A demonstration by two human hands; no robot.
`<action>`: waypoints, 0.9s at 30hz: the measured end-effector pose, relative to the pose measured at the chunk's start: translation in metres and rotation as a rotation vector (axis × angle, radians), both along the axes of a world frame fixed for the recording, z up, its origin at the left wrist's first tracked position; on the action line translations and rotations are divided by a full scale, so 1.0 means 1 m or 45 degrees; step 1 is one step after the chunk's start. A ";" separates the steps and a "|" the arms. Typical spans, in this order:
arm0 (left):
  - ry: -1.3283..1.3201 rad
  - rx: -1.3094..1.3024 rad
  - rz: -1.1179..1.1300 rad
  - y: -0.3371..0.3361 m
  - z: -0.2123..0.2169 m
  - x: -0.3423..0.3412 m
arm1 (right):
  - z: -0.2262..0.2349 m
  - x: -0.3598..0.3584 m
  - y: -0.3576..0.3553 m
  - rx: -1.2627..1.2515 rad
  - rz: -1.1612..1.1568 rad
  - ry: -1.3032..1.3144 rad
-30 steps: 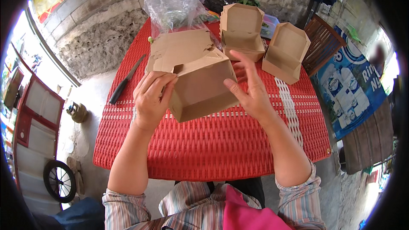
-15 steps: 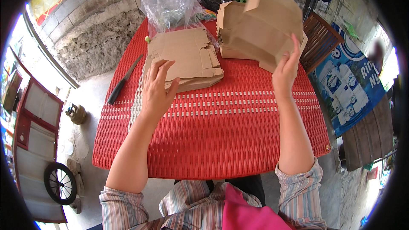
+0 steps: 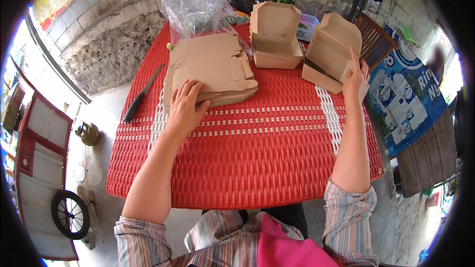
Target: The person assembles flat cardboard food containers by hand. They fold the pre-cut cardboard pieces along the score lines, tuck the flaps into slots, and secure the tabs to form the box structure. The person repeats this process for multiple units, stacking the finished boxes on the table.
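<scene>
My left hand [image 3: 186, 103] rests with fingers spread on the near left part of a stack of flat, unfolded brown cardboard boxes [image 3: 210, 62]. To the right, my right hand [image 3: 355, 81] is at the right side of a folded cardboard box [image 3: 324, 49], touching it with fingers stretched and apart. That box sits tilted sideways on the table, its lid raised and its inside bare. Left of it stands another group of folded boxes [image 3: 278, 58], apparently nested, with the top lid up.
The table has a red woven top [image 3: 257, 168] with white bands. A black-handled knife [image 3: 143, 94] lies left of the stack. Behind are a clear plastic bag [image 3: 195, 12], a black bag [image 3: 245, 4] and a clear container [image 3: 308, 25] with green pieces. A wooden chair [image 3: 373, 44] stands at the right.
The folded box in my right hand has come down onto the table, right of the other folded boxes. My right hand moved right and its grip loosened. My left hand settled onto the flat stack.
</scene>
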State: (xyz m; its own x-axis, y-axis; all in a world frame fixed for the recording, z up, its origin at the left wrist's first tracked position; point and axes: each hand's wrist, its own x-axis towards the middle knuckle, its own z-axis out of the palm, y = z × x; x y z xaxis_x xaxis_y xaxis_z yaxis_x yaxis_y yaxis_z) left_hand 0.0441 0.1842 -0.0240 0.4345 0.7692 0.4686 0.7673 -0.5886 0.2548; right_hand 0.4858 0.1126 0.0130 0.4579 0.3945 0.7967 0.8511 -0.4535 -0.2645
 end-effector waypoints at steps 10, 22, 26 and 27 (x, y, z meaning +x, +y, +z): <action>-0.017 -0.016 -0.006 -0.001 0.000 -0.004 | -0.002 -0.054 0.003 -0.609 0.542 -0.034; -0.064 -0.004 -0.027 -0.005 0.004 0.001 | -0.006 -0.043 0.008 -0.442 0.357 -0.052; -0.080 -0.007 -0.035 -0.006 0.004 0.001 | 0.015 -0.056 -0.003 -0.461 0.171 -0.154; -0.091 -0.024 -0.047 -0.006 0.005 0.002 | 0.009 -0.050 -0.003 -0.526 0.174 -0.139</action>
State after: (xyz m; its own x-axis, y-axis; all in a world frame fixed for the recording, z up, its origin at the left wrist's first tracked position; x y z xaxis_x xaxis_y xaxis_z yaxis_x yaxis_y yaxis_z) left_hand 0.0460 0.1781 -0.0194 0.4289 0.7623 0.4848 0.7244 -0.6108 0.3196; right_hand 0.4354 0.1101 0.0223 0.3015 0.7407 0.6004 0.9233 -0.3840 0.0100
